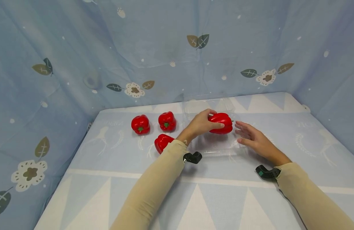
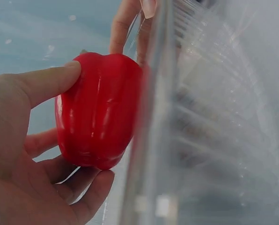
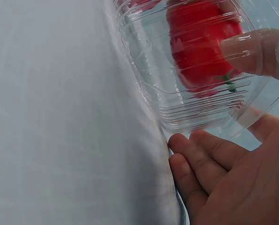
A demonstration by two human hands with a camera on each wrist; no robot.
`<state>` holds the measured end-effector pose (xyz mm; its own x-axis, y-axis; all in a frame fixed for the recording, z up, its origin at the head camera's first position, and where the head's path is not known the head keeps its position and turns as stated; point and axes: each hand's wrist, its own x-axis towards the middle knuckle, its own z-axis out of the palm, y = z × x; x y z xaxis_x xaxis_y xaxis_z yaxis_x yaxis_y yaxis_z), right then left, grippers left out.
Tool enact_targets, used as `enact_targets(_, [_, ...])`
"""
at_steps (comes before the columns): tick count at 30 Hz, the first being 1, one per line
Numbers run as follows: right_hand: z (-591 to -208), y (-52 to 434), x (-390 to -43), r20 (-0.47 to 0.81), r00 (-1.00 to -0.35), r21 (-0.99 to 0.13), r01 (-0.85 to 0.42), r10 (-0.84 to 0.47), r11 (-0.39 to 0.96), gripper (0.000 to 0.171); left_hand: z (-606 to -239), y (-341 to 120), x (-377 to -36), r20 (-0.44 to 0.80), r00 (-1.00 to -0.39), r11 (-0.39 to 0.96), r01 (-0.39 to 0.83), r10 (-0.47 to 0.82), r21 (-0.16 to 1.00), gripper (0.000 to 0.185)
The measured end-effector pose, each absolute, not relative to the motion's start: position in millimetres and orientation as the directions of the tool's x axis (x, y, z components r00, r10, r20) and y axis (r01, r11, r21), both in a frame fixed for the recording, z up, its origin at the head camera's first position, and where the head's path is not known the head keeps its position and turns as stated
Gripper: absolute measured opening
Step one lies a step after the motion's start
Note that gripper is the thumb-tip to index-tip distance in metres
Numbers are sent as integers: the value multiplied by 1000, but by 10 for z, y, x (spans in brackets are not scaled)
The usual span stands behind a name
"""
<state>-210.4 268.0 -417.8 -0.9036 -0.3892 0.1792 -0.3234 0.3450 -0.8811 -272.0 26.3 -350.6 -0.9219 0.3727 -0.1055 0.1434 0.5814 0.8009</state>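
My left hand (image 1: 204, 123) grips a red bell pepper (image 1: 222, 123) low over a clear plastic container (image 1: 208, 150), thumb on one side and fingers curled round the other. In the left wrist view the bell pepper (image 2: 99, 110) lies between thumb and fingers, beside the blurred clear wall (image 2: 153, 140). My right hand (image 1: 256, 139) is at the container's right side, thumb and fingers spread apart. Its fingertips (image 3: 179, 140) are right at the container's ribbed end in the right wrist view, where the pepper (image 3: 200, 47) shows through the plastic.
Left of the container stand two red bell peppers, one (image 1: 141, 124) further left and one (image 1: 167, 121) nearer. A third pepper (image 1: 162, 142) lies partly behind my left forearm. The container's raised clear lid (image 1: 208, 103) is at the back, near the patterned curtain (image 1: 171, 48).
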Motion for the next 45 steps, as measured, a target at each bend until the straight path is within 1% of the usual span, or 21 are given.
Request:
enact_targets(6, [-4201, 2674, -2113, 196, -899, -887, -333, -392, 321, 67, -3534, 291, -2734, -107, -915, 586, 157, 390, 795, 59])
enact_targets(15, [-4207, 2687, -2110, 173, -916, -888, -304, -361, 346, 67, -3575, 361, -2755, -105, -912, 609, 176, 396, 773, 58])
enact_targets(20, [-4211, 2693, -2118, 178, -912, -886, -312, -369, 343, 68, -3581, 384, -2757, -97, -920, 638, 184, 379, 747, 58])
enact_targets(28, [-4210, 2682, -2116, 185, -914, -883, -316, -361, 348, 68, -3584, 457, -2736, -66, -918, 725, 263, 391, 636, 60])
enact_targets(35, [-4194, 2665, -2104, 180, -917, -881, -311, -356, 356, 69, -3563, 483, -2690, -65, -926, 764, 266, 373, 588, 61])
enact_targets(42, [-4175, 2662, -2094, 148, -926, -869, -290, -347, 401, 73, -3531, 497, -2667, -70, -931, 839, 288, 359, 462, 63])
enact_targets(45, [-4183, 2667, -2101, 139, -928, -867, -283, -345, 411, 76, -3524, 499, -2660, -79, -930, 836, 284, 360, 470, 63])
